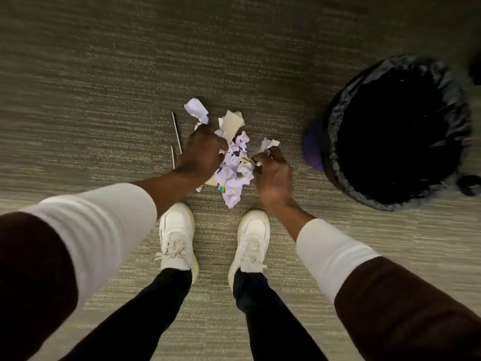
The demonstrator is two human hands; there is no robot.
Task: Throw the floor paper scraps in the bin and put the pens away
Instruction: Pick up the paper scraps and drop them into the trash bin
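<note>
A heap of crumpled white paper scraps (234, 175) with some beige card pieces lies on the carpet just ahead of my shoes. My left hand (203, 152) presses into the heap's left side, fingers curled around scraps. My right hand (273, 175) pinches scraps at the heap's right edge, with one crumpled piece (268, 144) sticking up from its fingers. Two thin pens (177, 131) lie on the carpet left of my left hand. The bin (335, 152), lined with a black bag, stands open to the right of the heap.
My two white shoes (179, 230) stand just behind the heap on grey striped carpet (104, 74). A dark object (468, 185) sits at the right edge beside the bin.
</note>
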